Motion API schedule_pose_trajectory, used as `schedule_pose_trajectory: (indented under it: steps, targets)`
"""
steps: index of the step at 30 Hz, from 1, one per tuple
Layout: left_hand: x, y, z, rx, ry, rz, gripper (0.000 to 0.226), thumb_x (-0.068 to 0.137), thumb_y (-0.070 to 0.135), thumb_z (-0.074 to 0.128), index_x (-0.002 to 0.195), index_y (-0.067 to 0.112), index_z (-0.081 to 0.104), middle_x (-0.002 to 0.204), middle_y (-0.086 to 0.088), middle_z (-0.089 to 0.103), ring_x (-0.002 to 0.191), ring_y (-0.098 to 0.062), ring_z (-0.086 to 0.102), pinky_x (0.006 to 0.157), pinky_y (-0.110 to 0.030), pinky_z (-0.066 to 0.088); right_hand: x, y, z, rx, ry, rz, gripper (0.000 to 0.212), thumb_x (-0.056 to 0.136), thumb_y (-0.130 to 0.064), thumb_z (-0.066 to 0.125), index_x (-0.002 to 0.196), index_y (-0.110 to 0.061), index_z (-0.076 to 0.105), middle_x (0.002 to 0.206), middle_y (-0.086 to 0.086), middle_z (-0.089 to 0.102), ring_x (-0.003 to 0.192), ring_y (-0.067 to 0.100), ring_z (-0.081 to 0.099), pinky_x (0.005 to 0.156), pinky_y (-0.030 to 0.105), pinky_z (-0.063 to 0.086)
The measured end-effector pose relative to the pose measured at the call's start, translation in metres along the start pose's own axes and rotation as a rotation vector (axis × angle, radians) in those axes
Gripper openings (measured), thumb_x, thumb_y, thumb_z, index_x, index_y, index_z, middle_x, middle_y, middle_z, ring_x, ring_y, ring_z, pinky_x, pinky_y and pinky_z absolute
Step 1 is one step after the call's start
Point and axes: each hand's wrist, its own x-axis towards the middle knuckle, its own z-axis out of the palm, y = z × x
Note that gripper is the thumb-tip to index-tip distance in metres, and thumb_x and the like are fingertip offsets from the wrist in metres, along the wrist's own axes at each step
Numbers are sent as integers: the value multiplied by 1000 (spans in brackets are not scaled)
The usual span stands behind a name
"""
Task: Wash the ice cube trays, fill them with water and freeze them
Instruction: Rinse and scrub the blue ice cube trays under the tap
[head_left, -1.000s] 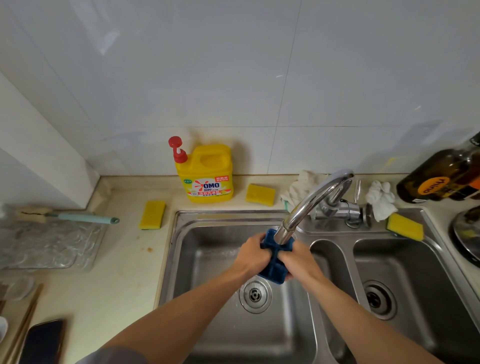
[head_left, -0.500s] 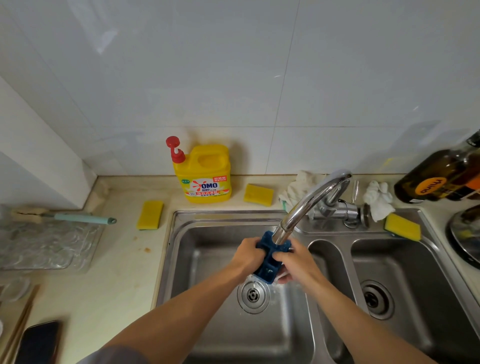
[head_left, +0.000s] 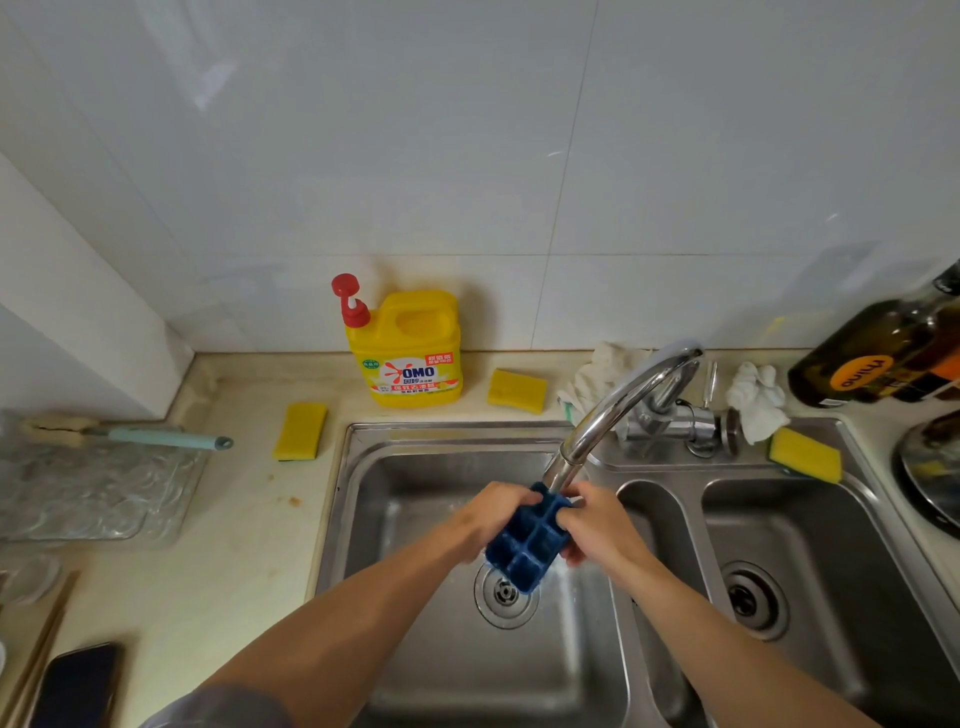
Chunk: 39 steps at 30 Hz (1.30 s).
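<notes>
A small dark blue ice cube tray (head_left: 527, 540) with square cells is held over the left sink basin (head_left: 405, 499), its open side facing me. My left hand (head_left: 491, 514) grips its left edge and my right hand (head_left: 597, 522) grips its right edge. The tray's far end sits right under the spout of the chrome tap (head_left: 618, 410). Whether water is running I cannot tell.
A yellow dish soap jug (head_left: 413, 353) stands at the wall. Yellow sponges lie at the counter left (head_left: 300, 431), behind the sink (head_left: 517, 389) and on the right rim (head_left: 805, 454). A brush (head_left: 130, 434) rests on a clear mat, a phone (head_left: 78, 686) at the lower left, dark bottles (head_left: 883, 353) at the right.
The tray has turned in my hands: its cells now face up toward me and it has tipped lower over the drain. Both hands stayed on its edges.
</notes>
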Motion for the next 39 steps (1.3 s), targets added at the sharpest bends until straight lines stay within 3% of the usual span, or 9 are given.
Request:
schedule_pose_trajectory:
  steps: [4, 7, 10, 13, 18, 21, 26, 33, 39]
  targets:
    - [4, 5, -1, 155, -1, -48, 35, 88, 27, 55, 108, 3, 70, 103, -18, 74, 89, -30, 69, 93, -44, 55, -6, -4, 5, -51, 3, -66, 20, 91, 0, 52, 96, -18, 56, 80, 15, 72, 56, 28, 70, 57, 42, 61]
    - [7, 9, 3, 246, 38, -34, 28, 87, 28, 56, 97, 6, 71, 88, -12, 71, 75, -23, 61, 76, -37, 52, -9, -4, 5, -50, -8, -81, 21, 92, 0, 50, 99, -19, 56, 79, 16, 73, 65, 38, 73, 62, 51, 62]
    - [10, 9, 4, 266, 70, 7, 24, 89, 28, 58, 93, 8, 71, 79, -5, 64, 68, -19, 59, 67, -30, 47, -6, -2, 0, -19, -14, -44, 27, 94, 2, 48, 110, -17, 58, 80, 15, 74, 59, 30, 72, 57, 42, 62]
    - [10, 7, -1, 116, 17, 35, 27, 97, 33, 57, 107, 12, 71, 88, -3, 66, 77, -17, 63, 68, -26, 50, -3, 5, -6, 100, 8, 22, 37, 94, 7, 47, 121, -17, 57, 77, 16, 74, 52, 23, 68, 49, 31, 55]
    - [7, -3, -12, -194, -45, -18, 19, 101, 16, 49, 115, 18, 62, 111, -13, 67, 99, -26, 70, 71, -36, 62, 2, 15, -11, 388, 53, 109, 40, 95, 11, 43, 121, -14, 59, 95, 24, 72, 61, 27, 66, 56, 36, 57]
    - [6, -7, -9, -310, -13, -59, 31, 95, 1, 41, 118, 12, 60, 111, -19, 67, 92, -29, 70, 72, -38, 62, 1, 9, -8, 377, 31, 89, 37, 95, 9, 44, 115, -18, 61, 95, 21, 73, 62, 26, 67, 60, 36, 60]
    - [10, -7, -8, -519, 77, -147, 31, 91, 5, 43, 116, 5, 61, 106, -19, 65, 90, -32, 66, 68, -39, 60, 3, 8, -6, 254, -40, 56, 20, 96, -9, 60, 111, -23, 60, 99, 14, 73, 69, 24, 72, 60, 34, 60]
    - [14, -14, -4, -178, 212, -72, 18, 88, 4, 50, 96, 10, 65, 87, -14, 67, 71, -28, 70, 64, -41, 61, 8, 10, -2, 174, 3, 117, 14, 92, -4, 57, 101, -11, 66, 96, 17, 73, 68, 31, 76, 53, 36, 60]
    - [11, -5, 0, -120, 191, -56, 11, 88, 8, 52, 90, 9, 62, 83, -14, 61, 65, -24, 62, 44, -25, 49, 12, 9, 0, 187, 40, 194, 15, 92, 2, 52, 99, -3, 65, 95, 29, 71, 63, 37, 69, 44, 35, 56]
